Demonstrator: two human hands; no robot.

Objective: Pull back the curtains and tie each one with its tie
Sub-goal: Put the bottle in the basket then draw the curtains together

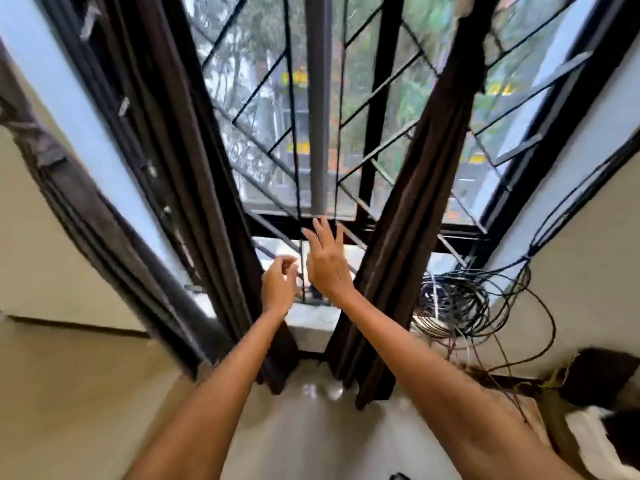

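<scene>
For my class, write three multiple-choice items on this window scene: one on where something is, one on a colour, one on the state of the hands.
1. Where is the coil of cables?
A. right of the right curtain
B. left of the left curtain
C. hanging from the ceiling

2. What colour are the curtains?
A. white
B. dark brown
C. yellow

3. What are the left hand and right hand doing?
A. both gripping a curtain
B. tying a knot
C. both raised between the curtains, holding nothing

Answers: 1 A, the coil sits by the right wall; 2 B, both panels look dark brown; 3 C, fingers touch no fabric.
</scene>
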